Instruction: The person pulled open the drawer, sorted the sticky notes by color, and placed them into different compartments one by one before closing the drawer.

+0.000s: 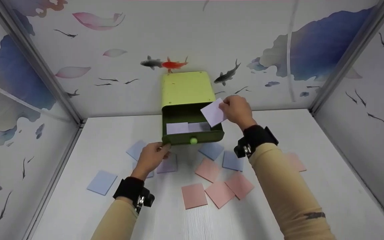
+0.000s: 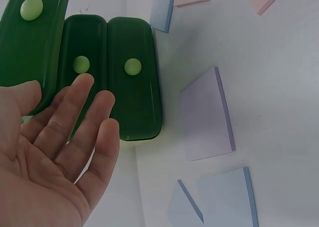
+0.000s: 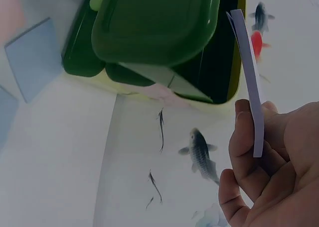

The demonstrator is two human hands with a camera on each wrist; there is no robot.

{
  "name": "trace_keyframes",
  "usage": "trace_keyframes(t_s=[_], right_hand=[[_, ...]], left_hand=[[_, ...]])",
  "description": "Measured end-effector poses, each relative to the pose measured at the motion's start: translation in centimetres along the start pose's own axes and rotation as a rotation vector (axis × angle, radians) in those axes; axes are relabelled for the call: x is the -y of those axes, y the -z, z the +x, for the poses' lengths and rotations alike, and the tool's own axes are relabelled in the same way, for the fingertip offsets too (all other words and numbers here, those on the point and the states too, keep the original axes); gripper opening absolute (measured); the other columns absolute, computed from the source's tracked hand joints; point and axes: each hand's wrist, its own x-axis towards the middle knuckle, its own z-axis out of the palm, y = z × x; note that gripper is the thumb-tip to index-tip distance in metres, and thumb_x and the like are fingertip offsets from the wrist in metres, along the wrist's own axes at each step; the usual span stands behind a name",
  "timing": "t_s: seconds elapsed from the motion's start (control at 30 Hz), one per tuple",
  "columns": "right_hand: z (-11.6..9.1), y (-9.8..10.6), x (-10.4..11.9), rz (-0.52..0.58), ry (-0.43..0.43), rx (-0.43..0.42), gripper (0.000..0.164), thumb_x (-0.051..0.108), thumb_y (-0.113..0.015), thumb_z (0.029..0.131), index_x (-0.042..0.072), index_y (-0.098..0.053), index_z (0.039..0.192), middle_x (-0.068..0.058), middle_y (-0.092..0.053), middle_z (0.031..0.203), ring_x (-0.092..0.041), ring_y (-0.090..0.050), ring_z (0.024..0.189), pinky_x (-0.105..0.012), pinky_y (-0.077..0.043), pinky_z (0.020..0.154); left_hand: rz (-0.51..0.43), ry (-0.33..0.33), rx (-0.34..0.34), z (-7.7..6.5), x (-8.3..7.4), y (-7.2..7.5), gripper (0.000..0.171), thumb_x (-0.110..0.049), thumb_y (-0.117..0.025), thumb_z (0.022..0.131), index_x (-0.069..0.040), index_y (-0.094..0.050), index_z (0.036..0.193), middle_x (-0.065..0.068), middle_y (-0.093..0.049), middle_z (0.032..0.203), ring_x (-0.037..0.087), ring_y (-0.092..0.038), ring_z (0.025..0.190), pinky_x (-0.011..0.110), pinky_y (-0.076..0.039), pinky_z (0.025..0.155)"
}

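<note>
My right hand [image 1: 238, 108] pinches a light purple sticky-note pad [image 1: 213, 113] by one edge, over the right side of an open drawer [image 1: 208, 136]. Seen edge-on in the right wrist view, the pad [image 3: 250, 77] is thin, and its sheets part at the far end. The drawer is the top one of a yellow-green cabinet [image 1: 188, 88]. Inside it, two purple pads [image 1: 177, 128] stand side by side behind the front panel. With thumb and index finger, my left hand [image 1: 150, 158] grips the drawer's front left corner; its other fingers [image 2: 102, 142] are extended below.
Two lower drawers [image 2: 133, 95] with round knobs are closed. Blue pads [image 1: 102, 182], pink pads [image 1: 194, 196] and a purple pad [image 1: 168, 164] lie on the white table [image 1: 112, 216]. The cabinet stands against the patterned back wall [image 1: 192, 36].
</note>
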Motion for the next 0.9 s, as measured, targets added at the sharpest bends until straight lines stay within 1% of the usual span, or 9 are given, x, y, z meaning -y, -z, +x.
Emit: trace_keyframes(t_s=[0.07, 0.17, 0.27, 0.4, 0.47, 0.53, 0.77, 0.9], right_hand=[[-0.1, -0.6, 0.5, -0.007, 0.025, -0.006, 0.028, 0.022, -0.053, 0.098, 0.002, -0.072, 0.105, -0.013, -0.071, 0.100, -0.023, -0.061, 0.079, -0.030, -0.045, 0.065], [-0.3, -1.4, 1.2, -0.021, 0.046, -0.006, 0.026, 0.022, -0.053, 0.098, 0.004, -0.070, 0.092, -0.009, -0.067, 0.086, -0.021, -0.056, 0.070, -0.029, -0.041, 0.061], [-0.4, -2.3, 1.6, -0.039, 0.058, -0.001, 0.030, 0.022, -0.054, 0.098, 0.007, -0.061, 0.073, -0.002, -0.057, 0.070, -0.018, -0.050, 0.062, -0.029, -0.036, 0.057], [-0.7, -3.3, 1.9, -0.050, 0.070, -0.011, 0.041, 0.021, -0.055, 0.097, 0.013, -0.046, 0.057, 0.003, -0.042, 0.056, -0.015, -0.043, 0.052, -0.028, -0.031, 0.051], [-0.7, -3.7, 2.0, -0.050, 0.075, -0.014, 0.045, 0.019, -0.056, 0.096, 0.015, -0.040, 0.054, 0.005, -0.035, 0.052, -0.014, -0.038, 0.049, -0.027, -0.027, 0.048], [-0.8, -4.1, 2.0, -0.060, 0.080, -0.010, 0.046, 0.018, -0.055, 0.096, 0.015, -0.037, 0.054, 0.005, -0.031, 0.052, -0.013, -0.035, 0.048, -0.027, -0.025, 0.048], [-1.0, -4.9, 2.5, -0.112, 0.064, 0.005, 0.046, 0.020, -0.057, 0.095, 0.016, -0.039, 0.053, 0.005, -0.036, 0.052, -0.014, -0.039, 0.050, -0.028, -0.028, 0.050], [-1.1, -5.0, 2.8, -0.148, 0.056, 0.000, 0.050, 0.021, -0.058, 0.094, 0.016, -0.037, 0.050, 0.005, -0.031, 0.049, -0.014, -0.035, 0.048, -0.029, -0.028, 0.050]], left_hand=[[0.003, 0.000, -0.001, 0.0, 0.0, 0.0, 0.037, -0.035, -0.054, 0.100, -0.006, -0.068, 0.119, 0.014, -0.074, 0.102, 0.021, -0.071, 0.092, 0.043, -0.053, 0.089], [0.007, 0.000, -0.003, 0.1, -0.1, -0.1, 0.037, -0.035, -0.054, 0.100, -0.006, -0.069, 0.116, 0.011, -0.074, 0.099, 0.021, -0.070, 0.091, 0.042, -0.053, 0.087], [0.010, -0.003, -0.001, 0.1, -0.1, -0.1, 0.037, -0.035, -0.053, 0.100, -0.005, -0.069, 0.116, 0.009, -0.074, 0.098, 0.020, -0.070, 0.091, 0.041, -0.053, 0.085], [0.007, -0.010, -0.003, 0.1, -0.2, -0.1, 0.036, -0.034, -0.054, 0.100, -0.005, -0.070, 0.114, 0.008, -0.075, 0.095, 0.020, -0.070, 0.090, 0.040, -0.053, 0.085], [0.004, -0.014, -0.008, 0.1, -0.2, -0.1, 0.035, -0.034, -0.054, 0.099, -0.006, -0.070, 0.113, 0.008, -0.075, 0.094, 0.020, -0.071, 0.090, 0.040, -0.054, 0.085], [0.000, -0.014, -0.013, 0.0, -0.2, -0.1, 0.034, -0.033, -0.055, 0.099, -0.007, -0.071, 0.113, 0.008, -0.075, 0.093, 0.020, -0.071, 0.090, 0.040, -0.054, 0.085], [-0.007, -0.005, -0.014, 0.1, 0.0, -0.1, 0.033, -0.033, -0.055, 0.099, -0.008, -0.071, 0.112, 0.008, -0.075, 0.094, 0.020, -0.071, 0.090, 0.039, -0.054, 0.084], [-0.004, -0.003, -0.020, 0.1, 0.1, 0.0, 0.032, -0.034, -0.055, 0.099, -0.009, -0.072, 0.110, 0.007, -0.075, 0.093, 0.019, -0.071, 0.089, 0.038, -0.054, 0.082]])
